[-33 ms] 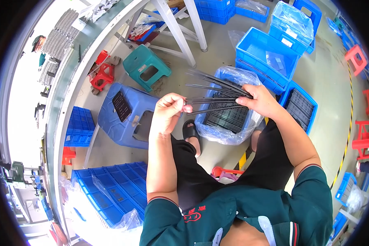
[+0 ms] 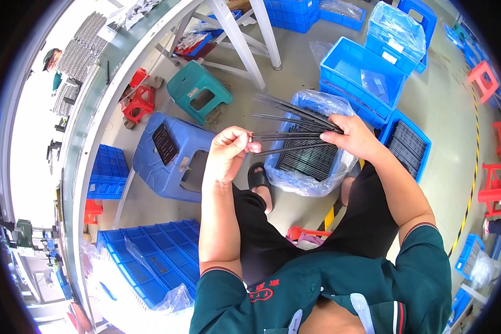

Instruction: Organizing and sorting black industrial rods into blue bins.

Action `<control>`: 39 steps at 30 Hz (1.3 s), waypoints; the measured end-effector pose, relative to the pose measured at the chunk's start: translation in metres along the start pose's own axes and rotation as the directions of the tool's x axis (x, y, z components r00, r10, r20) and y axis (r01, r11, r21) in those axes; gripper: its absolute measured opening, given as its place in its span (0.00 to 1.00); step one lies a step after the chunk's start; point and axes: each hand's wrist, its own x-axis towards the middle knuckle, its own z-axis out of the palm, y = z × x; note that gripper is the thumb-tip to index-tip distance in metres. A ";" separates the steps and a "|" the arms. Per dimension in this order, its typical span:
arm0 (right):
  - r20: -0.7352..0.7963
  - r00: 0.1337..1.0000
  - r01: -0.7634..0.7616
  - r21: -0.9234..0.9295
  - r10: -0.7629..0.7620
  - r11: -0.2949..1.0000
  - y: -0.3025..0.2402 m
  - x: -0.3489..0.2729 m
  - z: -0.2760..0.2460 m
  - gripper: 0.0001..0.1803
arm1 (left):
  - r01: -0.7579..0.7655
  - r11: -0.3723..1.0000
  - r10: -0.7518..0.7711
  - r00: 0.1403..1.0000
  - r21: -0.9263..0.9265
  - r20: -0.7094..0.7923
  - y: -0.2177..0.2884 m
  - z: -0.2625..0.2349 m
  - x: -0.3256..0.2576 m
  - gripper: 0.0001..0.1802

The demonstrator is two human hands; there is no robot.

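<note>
My right hand (image 2: pixel 353 136) grips a bundle of thin black strips (image 2: pixel 300 118) at one end, with their free ends fanned out to the left. Finger and thumb of my left hand (image 2: pixel 232 149) are closed on the left ends of one or two strips in the middle of the fan. Below the bundle stands a blue crate lined with clear plastic film (image 2: pixel 278 181). Many similar dark strips (image 2: pixel 306 161) lie in it side by side. What exactly sits between my left fingertips is partly hidden.
A blue stool (image 2: pixel 150 139) bears a dark flat piece (image 2: pixel 165 145). A green stool (image 2: pixel 192 89) stands behind it. More blue crates (image 2: pixel 367 78) are stacked at far right, one with dark strips (image 2: pixel 406 146). A long workbench (image 2: pixel 108 83) runs along the left; blue crates (image 2: pixel 150 250) sit near-left.
</note>
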 end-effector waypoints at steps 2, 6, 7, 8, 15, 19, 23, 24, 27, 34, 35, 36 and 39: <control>0.015 1.000 -0.015 0.012 0.015 1.000 0.000 0.000 0.000 0.18 | 0.039 0.994 -0.039 0.999 -0.103 -0.001 -0.002 -0.001 0.000 0.05; 0.021 1.000 -0.014 -0.029 0.014 0.999 0.000 0.001 0.000 0.18 | 0.101 0.980 -0.093 0.994 -0.171 0.055 -0.007 -0.004 0.003 0.05; 0.016 1.000 0.003 -0.054 -0.003 0.999 0.000 0.001 0.000 0.18 | 0.138 0.965 -0.125 0.989 -0.223 0.075 -0.008 -0.004 0.003 0.05; 0.019 1.000 0.005 -0.055 -0.004 0.998 0.000 0.000 0.001 0.18 | 0.136 0.965 -0.123 0.990 -0.225 0.072 -0.011 -0.003 0.003 0.05; -0.046 0.998 -0.039 0.042 0.041 0.998 0.008 0.001 0.007 0.17 | 0.109 0.952 -0.136 0.988 -0.288 -0.076 -0.016 0.013 0.005 0.07; -0.006 0.989 -0.148 0.123 0.150 0.981 0.004 0.002 0.007 0.20 | -0.047 0.979 0.086 0.977 0.198 -0.196 -0.009 0.016 0.004 0.10; -0.047 0.995 -0.086 -0.001 0.086 0.996 0.006 0.003 0.008 0.20 | 0.027 0.977 0.010 0.985 0.212 -0.173 -0.008 0.017 0.004 0.08; -0.044 0.996 -0.078 -0.005 0.078 0.997 0.007 0.003 0.010 0.20 | 0.045 0.977 -0.012 0.987 0.209 -0.158 -0.008 0.016 0.003 0.08; -0.045 0.996 -0.075 0.008 0.076 0.997 0.008 0.003 0.013 0.19 | 0.078 0.974 -0.042 0.985 0.212 -0.169 -0.009 0.018 0.003 0.08; -0.007 0.995 -0.097 0.039 0.097 0.995 0.009 0.001 0.013 0.18 | 0.024 0.894 0.078 0.975 0.447 -0.208 0.007 0.005 0.001 0.07; -0.007 0.995 -0.095 0.040 0.096 0.995 0.008 0.001 0.013 0.18 | 0.023 0.894 0.079 0.975 0.448 -0.209 0.006 0.004 0.001 0.07; -0.007 0.996 -0.085 0.020 0.085 0.996 0.008 0.000 0.012 0.18 | -0.002 0.907 0.104 0.970 0.421 -0.220 0.005 0.004 0.001 0.07; -0.006 0.998 -0.060 -0.028 0.060 0.998 0.006 0.001 0.014 0.18 | -0.038 0.919 0.131 0.968 0.393 -0.214 0.005 0.011 0.001 0.07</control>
